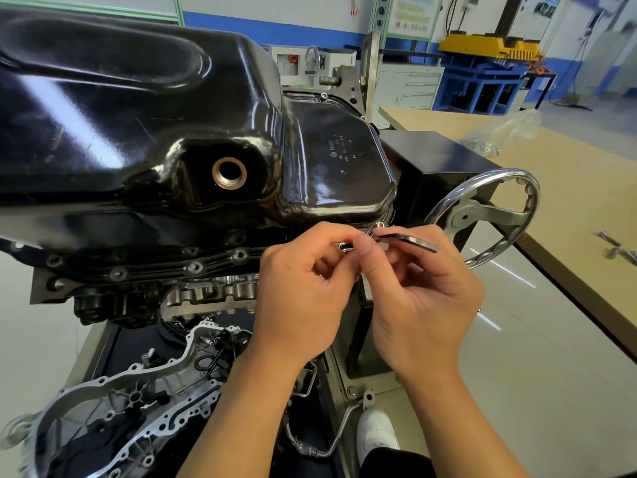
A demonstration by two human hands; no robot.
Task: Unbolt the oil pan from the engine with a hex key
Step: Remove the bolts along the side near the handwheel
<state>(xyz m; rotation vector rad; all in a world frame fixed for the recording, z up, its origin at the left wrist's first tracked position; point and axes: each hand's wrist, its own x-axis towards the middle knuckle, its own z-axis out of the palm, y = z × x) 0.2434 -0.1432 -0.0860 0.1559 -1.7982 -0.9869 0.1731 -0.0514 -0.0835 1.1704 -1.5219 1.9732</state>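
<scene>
Left hand (303, 291) pinches the hex key (410, 240) near its bend, probably steadying the tip in a bolt at the near right corner of the flange. Right hand (424, 305) grips the long arm for leverage.

Oil pan (138, 115): black, facing up, seated on the inverted engine (213, 291).

Desk (568, 188): far right.

Handwheel (499, 215): just right of the key, likely to crowd its swing.

Flange bolts (195, 267): in place along the near left edge.

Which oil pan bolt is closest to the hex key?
The shiny bolt just above the hex key, rightmost in the row; others lie further left.
</scene>
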